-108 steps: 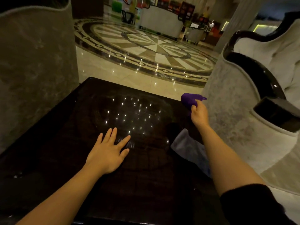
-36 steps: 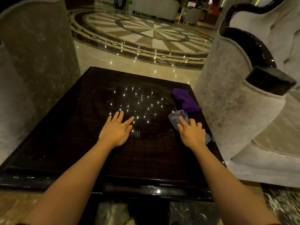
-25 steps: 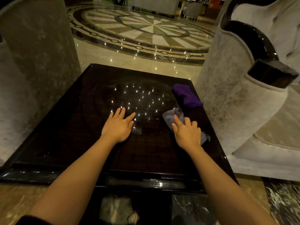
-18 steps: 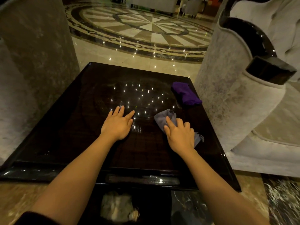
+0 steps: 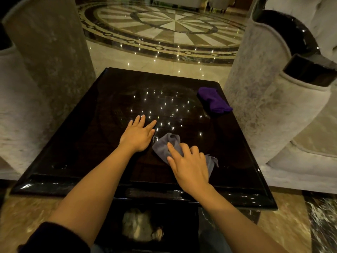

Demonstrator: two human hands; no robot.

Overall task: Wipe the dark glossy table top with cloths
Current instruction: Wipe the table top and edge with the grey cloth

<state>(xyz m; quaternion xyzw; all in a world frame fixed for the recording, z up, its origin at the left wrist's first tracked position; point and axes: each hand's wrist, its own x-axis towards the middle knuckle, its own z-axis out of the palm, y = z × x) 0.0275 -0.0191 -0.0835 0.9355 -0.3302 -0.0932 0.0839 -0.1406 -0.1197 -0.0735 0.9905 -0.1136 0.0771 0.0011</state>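
Note:
The dark glossy table top (image 5: pixel 87 136) fills the middle of the view and mirrors small ceiling lights. My right hand (image 5: pixel 189 167) presses flat on a grey cloth (image 5: pixel 164 147) near the table's centre front; the cloth sticks out ahead of and behind the palm. My left hand (image 5: pixel 137 135) lies flat and empty on the table, fingers spread, just left of the grey cloth. A purple cloth (image 5: pixel 213 101) lies bunched at the far right of the table, away from both hands.
A grey upholstered armchair (image 5: pixel 269 99) with a black glossy armrest stands tight against the table's right side. Another upholstered chair back (image 5: pixel 47 52) stands on the left. Polished patterned marble floor (image 5: pixel 164 33) lies beyond the far edge.
My right hand left the purple cloth at the far right, came down on the grey cloth and slid it leftward toward the centre. The left hand stayed flat in place.

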